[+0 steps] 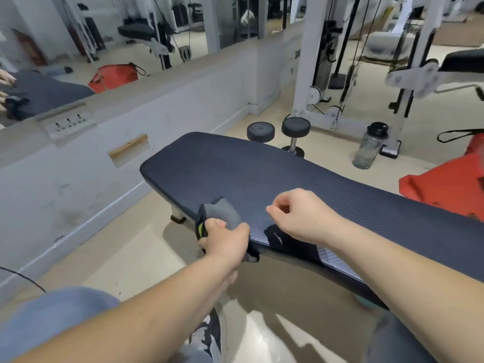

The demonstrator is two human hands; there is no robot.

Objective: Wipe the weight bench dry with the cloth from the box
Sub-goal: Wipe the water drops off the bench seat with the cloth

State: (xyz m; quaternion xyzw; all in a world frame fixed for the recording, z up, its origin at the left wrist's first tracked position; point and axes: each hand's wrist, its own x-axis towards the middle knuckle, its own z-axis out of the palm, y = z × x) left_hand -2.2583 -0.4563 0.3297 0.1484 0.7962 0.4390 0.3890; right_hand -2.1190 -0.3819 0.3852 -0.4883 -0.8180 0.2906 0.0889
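— What can be counted, and how many of each?

— One weight bench (pixel 262 174) with a dark ribbed pad is seen, and one grey cloth (pixel 225 213). Two dumbbells (pixel 296 127) are stood on end on the floor behind the bench, with one clear bottle (pixel 369 148) near them. One red bag (pixel 445 186) is seen beside the bench. Two hands are shown.

— Where is the cloth found?

— It is laid on the near edge of the pad, partly hung over the side. A yellow-green tag is seen on its dark hem.

— How is the left hand (pixel 225 241) held?

— It is closed round the cloth, which is bunched between thumb and fingers at the pad's edge.

— And the right hand (pixel 298 213)?

— It is held over the pad, just beside the cloth but apart from it. Its fingers are curled in, thumb tip brought close to forefinger, and nothing is seen gripped. A dark patch on the pad under the wrist cannot be identified.
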